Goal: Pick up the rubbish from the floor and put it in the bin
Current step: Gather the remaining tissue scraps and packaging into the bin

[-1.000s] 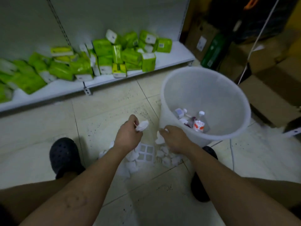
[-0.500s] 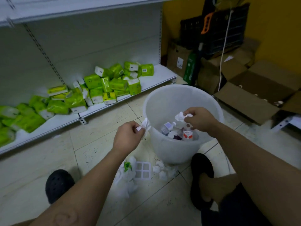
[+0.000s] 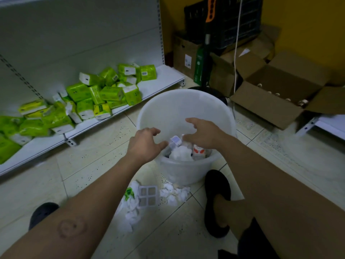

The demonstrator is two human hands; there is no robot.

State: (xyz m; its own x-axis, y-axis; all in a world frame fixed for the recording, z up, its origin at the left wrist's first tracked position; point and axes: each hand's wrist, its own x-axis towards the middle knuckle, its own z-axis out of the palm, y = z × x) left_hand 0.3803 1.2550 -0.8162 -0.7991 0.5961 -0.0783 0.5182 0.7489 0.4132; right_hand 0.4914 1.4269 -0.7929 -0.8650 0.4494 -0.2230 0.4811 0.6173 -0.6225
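Note:
A white plastic bin stands on the tiled floor in front of me. Both hands hover over its near rim. My left hand has its fingers spread and holds nothing. My right hand is also open and empty above the bin's inside. Crumpled white tissue lies in the bin with small bottles. On the floor before the bin lie white tissue scraps, a small plastic grid tray and a green-printed wrapper.
A low white shelf with several green tissue packs runs along the left. Open cardboard boxes sit at the right, and a white cord hangs there. My black shoes rest beside the bin.
Both hands held tissue pieces before; now they are open over the bin and the tissue lies inside. The view has tilted up and closer to the bin.

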